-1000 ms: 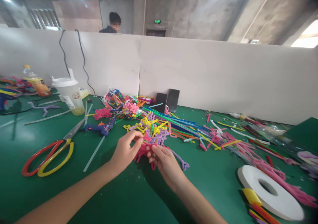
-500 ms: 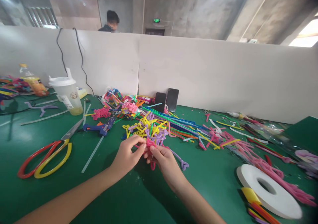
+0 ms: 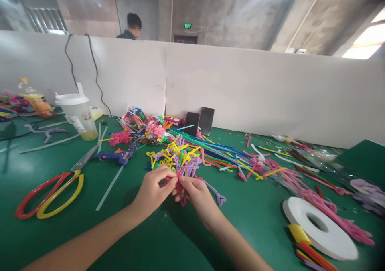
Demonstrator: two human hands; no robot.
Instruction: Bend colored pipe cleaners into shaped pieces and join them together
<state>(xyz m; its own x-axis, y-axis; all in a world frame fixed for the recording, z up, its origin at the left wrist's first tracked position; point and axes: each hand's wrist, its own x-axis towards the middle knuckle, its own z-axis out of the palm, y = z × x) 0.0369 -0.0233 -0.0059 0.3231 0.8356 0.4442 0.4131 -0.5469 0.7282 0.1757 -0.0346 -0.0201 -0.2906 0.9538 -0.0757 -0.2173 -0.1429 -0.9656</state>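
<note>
Between my two hands is a pink pipe cleaner [image 3: 179, 187], bent into a small shape that my fingers partly cover. My left hand [image 3: 155, 189] pinches it from the left with thumb and forefinger. From the right, my right hand [image 3: 195, 193] grips it, thumb on top and fingers curled beneath. A pink loop sticks out below the fingers. Just beyond the hands lies a heap of bent yellow and purple pipe cleaners [image 3: 189, 157]. One purple stem with a heart-shaped end [image 3: 221, 200] reaches out to the right of my right hand.
Scissors [image 3: 58, 197] and a blue glue gun [image 3: 118, 155] lie on the left, near a lidded cup [image 3: 78, 116]. Two phones [image 3: 206, 120] lean on the white partition [image 3: 255, 90]. Straight pipe cleaners [image 3: 210, 144] stretch rightward. A white tape roll [image 3: 337, 239] sits at front right.
The view has shifted slightly, so most things appear a little further left. My fingers have closed tighter over the pink pipe cleaner, and less of its top shows.
</note>
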